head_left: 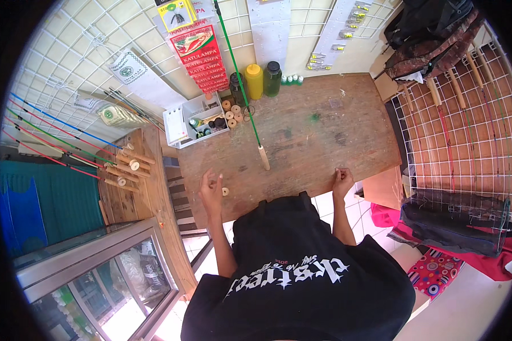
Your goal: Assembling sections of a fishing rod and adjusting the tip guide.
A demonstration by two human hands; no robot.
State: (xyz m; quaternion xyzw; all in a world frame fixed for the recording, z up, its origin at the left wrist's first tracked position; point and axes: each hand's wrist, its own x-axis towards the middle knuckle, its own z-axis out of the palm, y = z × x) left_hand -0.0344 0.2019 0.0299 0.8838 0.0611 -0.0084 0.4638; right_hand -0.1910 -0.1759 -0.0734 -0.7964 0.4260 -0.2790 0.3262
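Observation:
A green fishing rod (246,94) stands in the middle of the wooden table, its thin end reaching up past the top of the view and its cork handle (264,158) toward me. Over the table's near left edge, my left hand (211,192) is raised with its fingers apart and bent, holding nothing that I can see. Right beside it lies a small cork ring (225,192). At the near right edge my right hand (342,182) is closed, the fingers drawn together; whatever they may hold is hidden. Neither hand touches the rod.
A white divided tray (179,126) with small parts sits at the table's back left, beside several cork rings (231,115). Yellow (254,82) and dark green (272,79) bottles stand along the back. More rods with cork handles (133,165) lie at left; others hang on the right rack (459,94).

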